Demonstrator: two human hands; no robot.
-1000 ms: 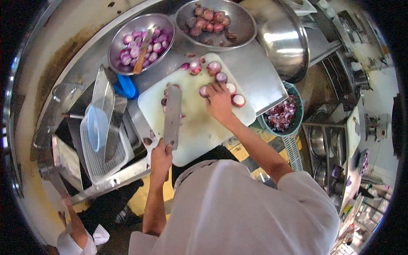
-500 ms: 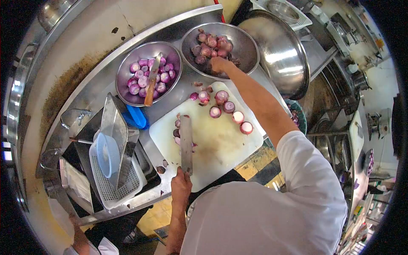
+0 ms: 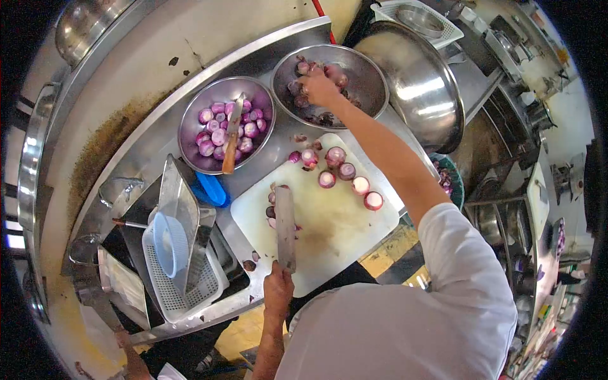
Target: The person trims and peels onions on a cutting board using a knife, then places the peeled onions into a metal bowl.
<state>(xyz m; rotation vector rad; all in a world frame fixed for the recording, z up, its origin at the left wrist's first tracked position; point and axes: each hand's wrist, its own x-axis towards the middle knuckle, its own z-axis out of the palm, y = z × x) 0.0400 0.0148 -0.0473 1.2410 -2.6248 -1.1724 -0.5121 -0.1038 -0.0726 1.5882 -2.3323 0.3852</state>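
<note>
My left hand [image 3: 278, 290] is closed round the handle of a cleaver [image 3: 286, 231], its blade over the left side of a white cutting board [image 3: 329, 253]. Onion pieces [image 3: 272, 212] show along the blade's left edge. My right hand [image 3: 322, 88] reaches into a steel bowl [image 3: 373, 95] among unpeeled red onions [image 3: 339, 77]; its fingertips are blurred against them, so their grip is unclear. Several trimmed red onions [image 3: 346, 171] stand on the board's far right part. Left of that bowl, another steel bowl [image 3: 190, 152] holds peeled onions [image 3: 218, 136] with a wooden-handled knife [image 3: 230, 145] across them.
A large steel pot [image 3: 424, 82] stands right of the bowls. On the left, a sink area holds a white perforated basket [image 3: 174, 304], a light-blue strainer [image 3: 170, 244] and metal trays. A blue object [image 3: 211, 189] lies by the peeled-onion bowl. Another person's arm [image 3: 133, 358] shows at lower left.
My right hand has moved deeper into the unpeeled-onion bowl, toward its far left side. The whole view has shifted slightly; my left hand still holds the cleaver over the board.
</note>
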